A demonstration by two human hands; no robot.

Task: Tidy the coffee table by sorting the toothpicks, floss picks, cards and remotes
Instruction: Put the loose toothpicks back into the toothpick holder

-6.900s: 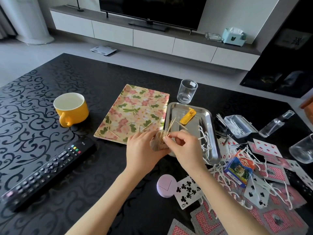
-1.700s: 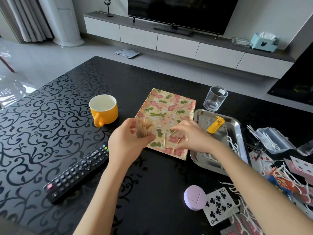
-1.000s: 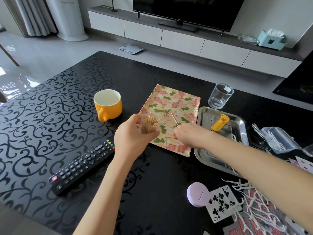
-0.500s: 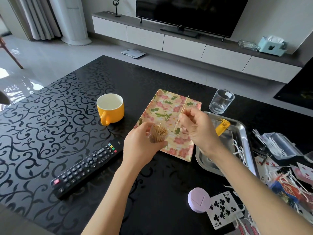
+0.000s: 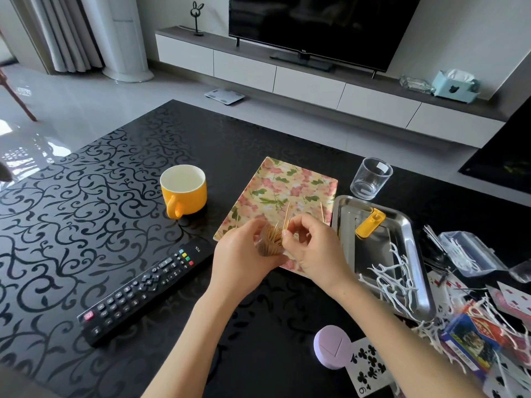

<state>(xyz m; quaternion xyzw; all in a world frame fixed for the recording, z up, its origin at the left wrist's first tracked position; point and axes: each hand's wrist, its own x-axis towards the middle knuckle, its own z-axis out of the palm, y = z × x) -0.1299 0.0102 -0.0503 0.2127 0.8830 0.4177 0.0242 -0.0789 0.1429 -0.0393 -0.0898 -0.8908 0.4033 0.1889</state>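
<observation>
Head camera gave us the black coffee table [image 5: 86, 202], with most of the sorting left to do. Left of our grip the TV remote [image 5: 143, 288] lay alone. Right of it, playing cards [image 5: 369, 366] and floss picks [image 5: 393, 282] sprawled together, some picks inside the steel tray [image 5: 373, 254].

Our left hand [image 5: 244, 262] curled round the toothpick jar [image 5: 268, 245] over the near edge of the floral tray [image 5: 290, 182]. Our right hand [image 5: 313, 251] pinched one toothpick [image 5: 286, 215], its lower end at the jar's mouth. One loose toothpick [image 5: 321, 212] lay just beyond the grip.

We judged the toothpicks nearly gathered. Bare tabletop lay left of the grip and nearer us. The steel tray's rim sat close on the right.
</observation>
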